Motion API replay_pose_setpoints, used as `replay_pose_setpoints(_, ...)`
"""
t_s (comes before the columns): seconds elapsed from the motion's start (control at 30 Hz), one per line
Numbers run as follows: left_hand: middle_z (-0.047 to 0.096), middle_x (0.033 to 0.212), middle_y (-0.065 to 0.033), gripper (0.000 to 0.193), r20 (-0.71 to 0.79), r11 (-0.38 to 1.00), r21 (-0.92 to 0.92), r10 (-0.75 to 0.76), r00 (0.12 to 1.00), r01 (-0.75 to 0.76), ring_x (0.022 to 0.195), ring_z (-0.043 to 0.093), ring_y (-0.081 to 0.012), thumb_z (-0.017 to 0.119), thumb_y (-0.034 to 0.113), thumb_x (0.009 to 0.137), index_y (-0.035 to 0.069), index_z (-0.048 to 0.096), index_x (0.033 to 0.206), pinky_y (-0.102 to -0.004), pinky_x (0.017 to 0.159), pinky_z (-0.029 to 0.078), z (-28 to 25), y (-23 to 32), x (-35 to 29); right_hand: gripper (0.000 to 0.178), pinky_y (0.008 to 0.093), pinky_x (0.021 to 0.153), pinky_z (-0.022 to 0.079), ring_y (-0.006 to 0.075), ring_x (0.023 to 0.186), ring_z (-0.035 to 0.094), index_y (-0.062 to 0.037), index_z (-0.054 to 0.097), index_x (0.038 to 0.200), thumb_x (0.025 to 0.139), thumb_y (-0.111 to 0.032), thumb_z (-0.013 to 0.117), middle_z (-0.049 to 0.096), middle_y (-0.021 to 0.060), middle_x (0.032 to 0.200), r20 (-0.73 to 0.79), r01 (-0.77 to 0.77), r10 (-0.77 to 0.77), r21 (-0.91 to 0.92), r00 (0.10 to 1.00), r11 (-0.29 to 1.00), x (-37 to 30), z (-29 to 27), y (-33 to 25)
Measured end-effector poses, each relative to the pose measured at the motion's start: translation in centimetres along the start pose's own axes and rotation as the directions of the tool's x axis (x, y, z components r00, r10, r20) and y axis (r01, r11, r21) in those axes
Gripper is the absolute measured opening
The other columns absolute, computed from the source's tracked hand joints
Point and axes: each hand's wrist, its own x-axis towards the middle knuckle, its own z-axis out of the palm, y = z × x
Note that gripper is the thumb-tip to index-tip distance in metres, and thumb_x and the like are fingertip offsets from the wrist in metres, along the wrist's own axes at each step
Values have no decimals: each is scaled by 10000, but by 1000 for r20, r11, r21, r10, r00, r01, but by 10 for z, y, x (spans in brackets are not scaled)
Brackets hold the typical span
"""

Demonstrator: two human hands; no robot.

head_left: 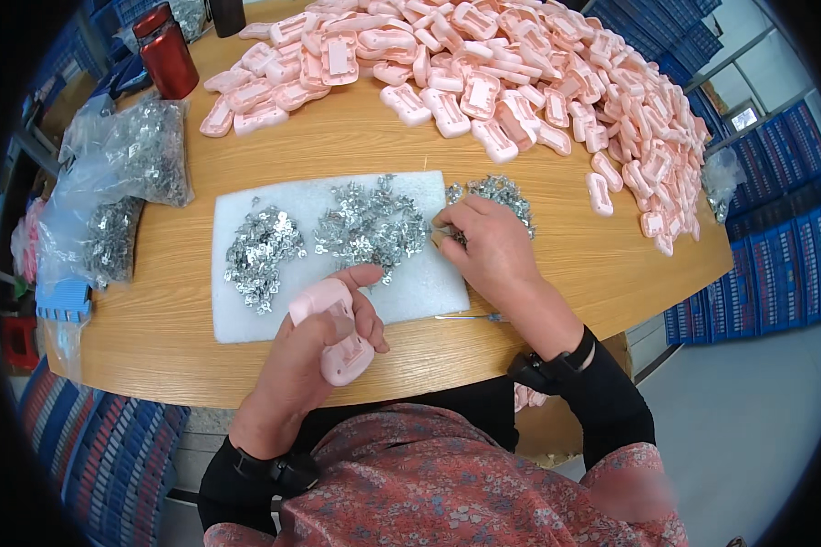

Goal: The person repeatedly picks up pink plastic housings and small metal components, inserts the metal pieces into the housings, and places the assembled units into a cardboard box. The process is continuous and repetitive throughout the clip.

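Observation:
My left hand grips a pale pink plastic casing, its hollow side up and my thumb lying across it. My right hand is over the right edge of a white foam sheet, thumb and forefinger brought together. Whatever is between those fingertips is too small to make out. Right behind this hand, partly hidden by it, is a heap of small metal pieces. Two more heaps lie on the foam: flat silvery clips at left and similar small metal parts in the middle.
A large mound of pink casings covers the far and right side of the wooden table. Clear bags of metal parts and a red flask stand at left. A thin tool lies by the foam's near edge. Blue crates surround the table.

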Motion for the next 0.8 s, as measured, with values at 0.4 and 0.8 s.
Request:
replay_pose_setpoints(0.4,622,967,-57,446,-207,989,73,-109,972,127,897,622,-164,625,143,930,-16,512,1330,-310,824,518,32,-9,22,197,384,722,392,248,754,568,-110,590,781,663,-97,747,544,32,743,-88,246,-240,64,967,967,-25,-15,-28)
replay_pose_setpoints(0.8,602,944,-25,430,-170,965,219,-106,980,143,869,607,-135,656,124,898,2,547,1296,-291,812,518,32,-19,27,162,337,701,405,168,717,542,-121,593,788,662,-155,687,531,-14,786,-176,503,-519,-128,837,855,-48,-19,-33)
